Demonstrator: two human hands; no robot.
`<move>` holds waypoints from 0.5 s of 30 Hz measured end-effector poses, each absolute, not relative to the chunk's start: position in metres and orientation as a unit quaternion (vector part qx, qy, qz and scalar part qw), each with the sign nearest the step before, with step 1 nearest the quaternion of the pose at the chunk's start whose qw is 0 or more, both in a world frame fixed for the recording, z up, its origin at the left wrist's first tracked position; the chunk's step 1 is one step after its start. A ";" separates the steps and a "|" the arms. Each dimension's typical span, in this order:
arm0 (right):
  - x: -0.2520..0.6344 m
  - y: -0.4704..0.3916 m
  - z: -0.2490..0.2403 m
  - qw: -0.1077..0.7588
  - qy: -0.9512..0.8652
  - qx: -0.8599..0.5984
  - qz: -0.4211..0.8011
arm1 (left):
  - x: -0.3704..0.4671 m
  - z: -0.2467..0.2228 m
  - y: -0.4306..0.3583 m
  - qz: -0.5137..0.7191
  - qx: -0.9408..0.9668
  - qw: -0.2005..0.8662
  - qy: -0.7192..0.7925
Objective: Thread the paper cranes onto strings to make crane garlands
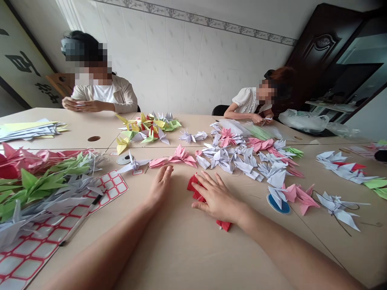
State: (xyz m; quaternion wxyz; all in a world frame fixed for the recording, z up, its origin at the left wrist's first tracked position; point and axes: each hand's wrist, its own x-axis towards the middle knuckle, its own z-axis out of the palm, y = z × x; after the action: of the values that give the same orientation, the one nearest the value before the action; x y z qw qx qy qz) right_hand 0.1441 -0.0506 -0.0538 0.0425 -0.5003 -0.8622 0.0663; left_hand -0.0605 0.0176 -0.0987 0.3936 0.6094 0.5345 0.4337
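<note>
My right hand (214, 197) lies palm down with its fingers spread over red folded paper pieces (223, 225), which look like paper cranes. They stick out beyond the fingertips and below the wrist, and the middle is hidden under the palm. To its left, my left hand (160, 187) stands on edge at the table, fingers stretched out and nothing in them. Just past its fingertips lie pink paper cranes (181, 155). A white paper crane (133, 164) rests by a small round spool (123, 160) farther left.
Piles of white cranes (223, 159) and coloured cranes (151, 127) cover the far side. More cranes (33, 181) lie at left over red-bordered label sheets (33, 253) with a pen (81, 219). A blue disc (279, 204) sits at right. Two people (102, 92) work across the table.
</note>
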 end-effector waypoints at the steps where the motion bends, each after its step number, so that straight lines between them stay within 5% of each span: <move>1: 0.148 -0.055 -0.050 0.049 -0.860 -0.505 0.064 | -0.061 -0.098 0.017 0.430 0.615 0.387 0.536; 7: 0.186 -0.111 -0.053 0.112 -0.834 -0.539 0.042 | -0.052 -0.098 0.007 0.371 0.692 0.350 0.511; 15: 0.192 -0.119 -0.094 0.067 -0.860 -0.500 0.083 | -0.025 -0.105 -0.007 0.291 0.781 0.294 0.468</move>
State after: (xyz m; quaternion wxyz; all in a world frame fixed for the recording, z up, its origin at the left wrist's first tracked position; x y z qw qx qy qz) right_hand 0.1919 -0.1186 -0.0945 0.0666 -0.4996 -0.8597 0.0826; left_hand -0.0248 -0.0066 -0.1049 0.2937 0.7812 0.4677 0.2910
